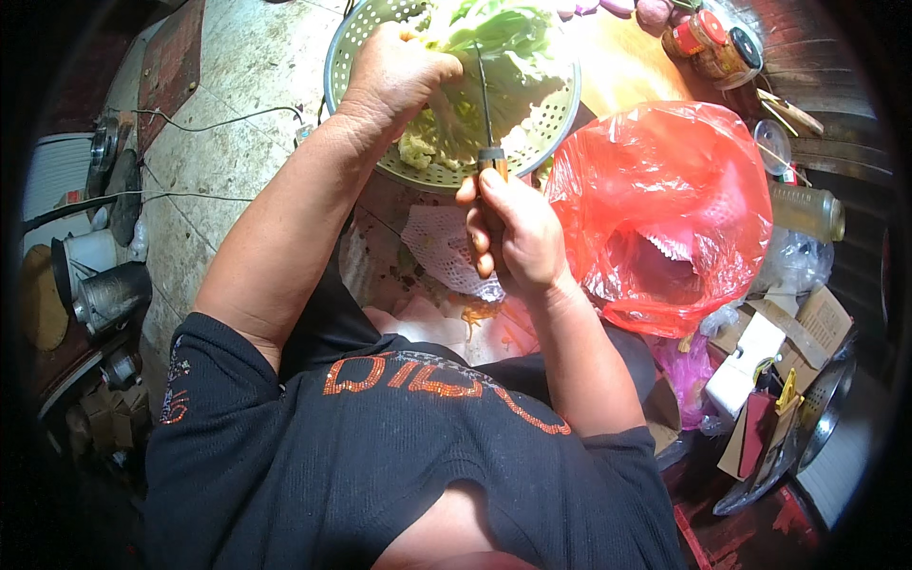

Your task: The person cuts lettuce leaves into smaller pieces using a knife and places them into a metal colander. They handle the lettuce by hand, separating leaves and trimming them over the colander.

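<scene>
Over a round perforated colander [565,114], my left hand [395,75] grips a leafy green vegetable [499,32], perhaps a cauliflower head with its leaves. My right hand [519,231] is closed on the wooden handle of a knife [484,100], whose narrow dark blade points away from me and lies against or just in front of the leaves. Pale florets [420,151] rest in the colander below my left hand. How deep the blade sits in the vegetable cannot be told.
A red plastic bag [662,214] stands right of the colander, with lidded jars [719,50] beyond it. White foam netting [452,246] and peelings lie on the floor before me. Cardboard boxes [819,328] are at the right, a metal pot [114,296] and a cable [214,122] at the left.
</scene>
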{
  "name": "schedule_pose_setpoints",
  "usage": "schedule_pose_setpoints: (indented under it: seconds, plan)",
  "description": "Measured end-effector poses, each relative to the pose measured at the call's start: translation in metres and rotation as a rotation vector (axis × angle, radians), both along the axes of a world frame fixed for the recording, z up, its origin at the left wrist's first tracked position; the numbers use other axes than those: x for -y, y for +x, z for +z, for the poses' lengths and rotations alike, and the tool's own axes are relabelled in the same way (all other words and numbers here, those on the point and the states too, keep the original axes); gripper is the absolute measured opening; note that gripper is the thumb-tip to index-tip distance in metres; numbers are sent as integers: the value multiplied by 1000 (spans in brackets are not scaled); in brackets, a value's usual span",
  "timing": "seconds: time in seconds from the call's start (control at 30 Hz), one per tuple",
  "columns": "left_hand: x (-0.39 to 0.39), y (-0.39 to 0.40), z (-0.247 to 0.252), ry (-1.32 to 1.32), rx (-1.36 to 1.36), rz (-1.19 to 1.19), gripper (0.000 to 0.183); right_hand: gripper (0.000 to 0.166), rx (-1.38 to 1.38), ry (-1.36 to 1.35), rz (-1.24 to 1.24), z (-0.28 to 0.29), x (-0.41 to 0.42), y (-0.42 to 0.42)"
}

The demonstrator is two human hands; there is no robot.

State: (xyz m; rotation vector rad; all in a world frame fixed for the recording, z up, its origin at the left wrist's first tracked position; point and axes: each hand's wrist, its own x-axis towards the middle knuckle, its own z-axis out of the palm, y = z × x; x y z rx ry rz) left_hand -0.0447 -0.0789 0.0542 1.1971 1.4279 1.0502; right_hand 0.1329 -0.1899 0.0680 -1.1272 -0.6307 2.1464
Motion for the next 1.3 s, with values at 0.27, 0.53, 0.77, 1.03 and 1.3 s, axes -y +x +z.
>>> schedule_pose_setpoints:
  seconds: [0.27, 0.53, 0.77, 1.03, 1.3]
  plan:
    - [-9, -5, 17, 217, -533, 220, 36, 28, -56, 39, -26, 6, 18, 8]
    - [-1, 8, 9, 490, -760, 126, 35, 25, -34, 22, -78, 3, 5, 10]
    - [-8, 1, 9, 409, -758, 123, 37, 29, -176, -10, -114, -4, 7, 21]
    - [-8, -7, 11, 507, -847, 75, 33, 35, -152, -12, -217, -5, 3, 26]
    - [-2, -4, 18, 696, -867, -95, 35, 28, -169, 2, -91, 4, 4, 17]
